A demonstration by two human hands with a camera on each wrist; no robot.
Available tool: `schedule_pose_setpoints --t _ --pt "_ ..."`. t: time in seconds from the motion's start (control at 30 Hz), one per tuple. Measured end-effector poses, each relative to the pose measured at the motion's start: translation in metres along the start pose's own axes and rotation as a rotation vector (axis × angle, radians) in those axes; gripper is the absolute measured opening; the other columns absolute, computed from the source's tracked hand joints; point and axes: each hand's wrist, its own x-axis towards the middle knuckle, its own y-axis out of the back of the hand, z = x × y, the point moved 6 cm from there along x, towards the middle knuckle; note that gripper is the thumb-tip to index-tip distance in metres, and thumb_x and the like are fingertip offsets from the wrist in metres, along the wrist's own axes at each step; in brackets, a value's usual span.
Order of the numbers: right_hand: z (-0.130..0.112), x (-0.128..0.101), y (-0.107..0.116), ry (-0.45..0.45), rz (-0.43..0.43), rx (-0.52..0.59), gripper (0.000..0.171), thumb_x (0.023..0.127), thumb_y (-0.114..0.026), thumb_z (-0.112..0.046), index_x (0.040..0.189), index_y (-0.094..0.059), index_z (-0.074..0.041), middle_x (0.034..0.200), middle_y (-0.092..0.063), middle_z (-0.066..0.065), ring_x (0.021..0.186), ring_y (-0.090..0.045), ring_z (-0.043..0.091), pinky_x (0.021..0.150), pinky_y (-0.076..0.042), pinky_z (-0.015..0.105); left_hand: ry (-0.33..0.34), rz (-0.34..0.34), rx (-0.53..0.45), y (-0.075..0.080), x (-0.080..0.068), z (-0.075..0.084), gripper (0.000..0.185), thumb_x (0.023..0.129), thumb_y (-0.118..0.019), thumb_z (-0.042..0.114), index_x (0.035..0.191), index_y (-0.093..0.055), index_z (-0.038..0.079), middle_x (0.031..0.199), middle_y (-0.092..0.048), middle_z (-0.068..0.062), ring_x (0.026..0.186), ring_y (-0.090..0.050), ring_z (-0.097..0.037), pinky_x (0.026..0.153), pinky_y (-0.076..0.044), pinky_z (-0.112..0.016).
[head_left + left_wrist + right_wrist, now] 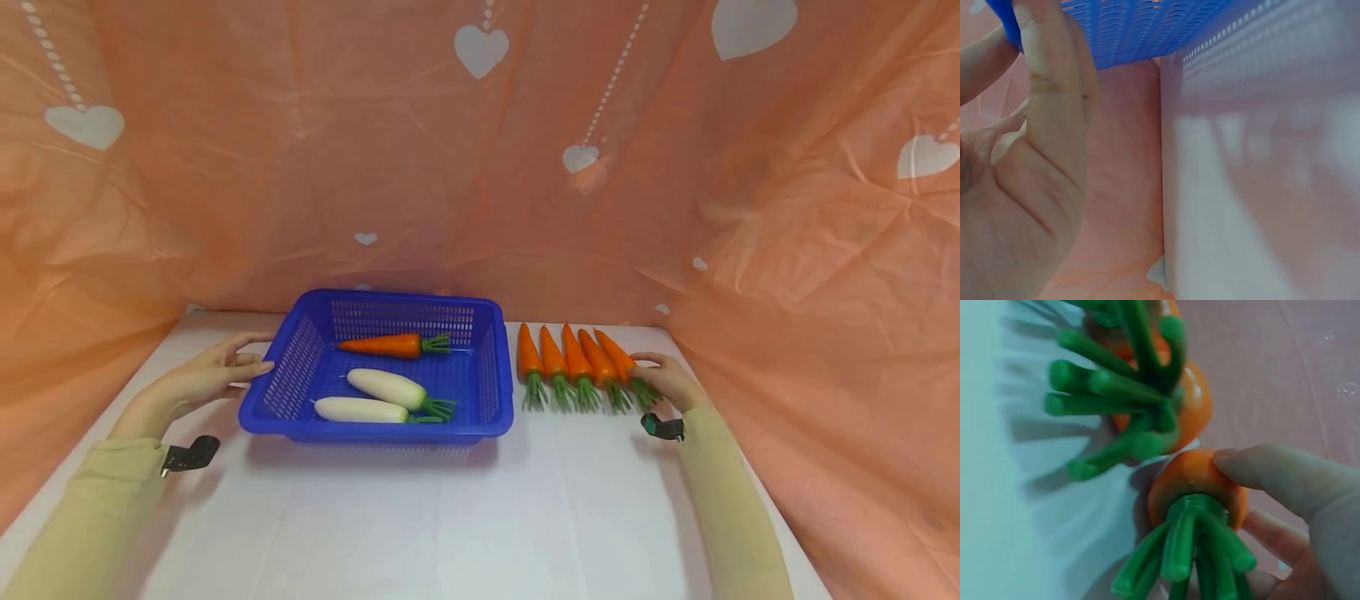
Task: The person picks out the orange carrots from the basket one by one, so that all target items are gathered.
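A: What is the biggest thing on the white worktop?

B: The blue basket — a shallow slotted tray left of centre. Inside it lie one carrot along the far wall, leaves pointing right, and two white radishes nearer the front, side by side, their green tops also to the right.

A: And outside the basket?

B: A row of five carrots lies just right of it on the worktop, tips away from the person, green stalks toward them, each close against the next.

A: Where are the hands?

B: The left hand is at the basket's left rim; in the left wrist view the fingers lie fairly straight against the blue mesh, touching the wall rather than curling round it. The right hand is at the right end of the row, on the outermost carrot. The right wrist view shows a fingertip on that carrot's orange shoulder and another finger beneath it — a pinch near the stalks. Both forearms wear pale green sleeves.
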Motion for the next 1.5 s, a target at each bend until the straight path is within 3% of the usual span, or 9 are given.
schedule_pose_setpoints --t 0.4,0.53,0.67,0.8,0.93,1.17,1.33,1.5 --pt "0.000 0.002 -0.005 0.012 0.019 0.002 0.059 0.084 -0.060 -0.034 0.129 -0.040 -0.002 0.123 -0.044 0.026 0.106 -0.047 0.033 0.091 -0.037 0.044 0.000 0.008 0.005 -0.001 -0.002 0.000 0.065 0.089 -0.053 0.023 0.138 -0.013 0.008 0.107 -0.052 -0.018 0.086 -0.060 -0.022 0.074 -0.048 -0.035" --pt "0.004 0.004 -0.003 -0.023 0.025 -0.007 0.056 0.085 -0.057 -0.038 0.128 -0.043 -0.004 0.119 -0.045 0.022 0.097 -0.047 0.030 0.084 -0.039 0.039 0.001 -0.001 0.007 -0.003 -0.004 0.000 0.066 0.090 -0.053 0.023 0.138 -0.012 0.007 0.112 -0.049 -0.020 0.088 -0.059 -0.023 0.076 -0.047 -0.036" --pt "0.006 0.004 0.001 -0.038 0.024 0.025 0.053 0.089 -0.051 -0.038 0.128 -0.043 -0.004 0.115 -0.047 0.018 0.087 -0.050 0.022 0.077 -0.042 0.028 0.002 0.000 -0.010 -0.002 -0.003 0.000 0.064 0.090 -0.052 0.021 0.137 -0.012 0.007 0.105 -0.053 -0.016 0.085 -0.060 -0.022 0.073 -0.049 -0.036" --pt "-0.005 0.001 0.009 0.006 0.009 0.075 0.053 0.093 -0.044 -0.033 0.130 -0.037 0.005 0.118 -0.045 0.028 0.092 -0.055 0.031 0.082 -0.045 0.034 -0.003 0.000 -0.035 -0.001 -0.002 0.001 0.060 0.090 -0.052 0.018 0.136 -0.014 0.007 0.096 -0.056 -0.012 0.081 -0.061 -0.023 0.070 -0.050 -0.036" --pt "-0.033 0.000 0.018 0.069 -0.005 0.080 0.053 0.095 -0.040 -0.030 0.131 -0.032 0.009 0.125 -0.038 0.033 0.105 -0.049 0.038 0.089 -0.038 0.044 -0.003 -0.003 -0.031 0.000 -0.002 0.000 0.059 0.091 -0.052 0.019 0.136 -0.015 0.008 0.097 -0.057 -0.012 0.083 -0.061 -0.024 0.071 -0.050 -0.036" --pt "-0.110 0.009 0.020 0.177 -0.007 0.087 0.054 0.091 -0.047 -0.034 0.132 -0.035 -0.001 0.126 -0.041 0.023 0.101 -0.052 0.025 0.090 -0.038 0.043 0.007 0.009 -0.003 0.002 -0.001 0.000 0.062 0.090 -0.053 0.022 0.137 -0.015 0.009 0.101 -0.055 -0.013 0.085 -0.060 -0.023 0.074 -0.049 -0.036" --pt "-0.164 0.015 -0.003 0.263 -0.073 0.125 0.055 0.086 -0.055 -0.037 0.132 -0.039 -0.011 0.127 -0.043 0.012 0.109 -0.047 0.026 0.093 -0.036 0.043 0.012 0.009 0.003 0.002 0.001 0.001 0.063 0.090 -0.053 0.022 0.137 -0.014 0.009 0.099 -0.055 -0.014 0.084 -0.060 -0.023 0.073 -0.049 -0.037" --pt "-0.211 0.022 -0.043 0.407 -0.153 0.096 0.050 0.084 -0.060 -0.031 0.129 -0.043 -0.015 0.123 -0.047 0.009 0.111 -0.045 0.025 0.094 -0.034 0.042 0.001 0.003 -0.012 0.001 0.001 0.002 0.062 0.090 -0.052 0.020 0.137 -0.014 0.008 0.100 -0.056 -0.013 0.084 -0.060 -0.023 0.073 -0.049 -0.035"
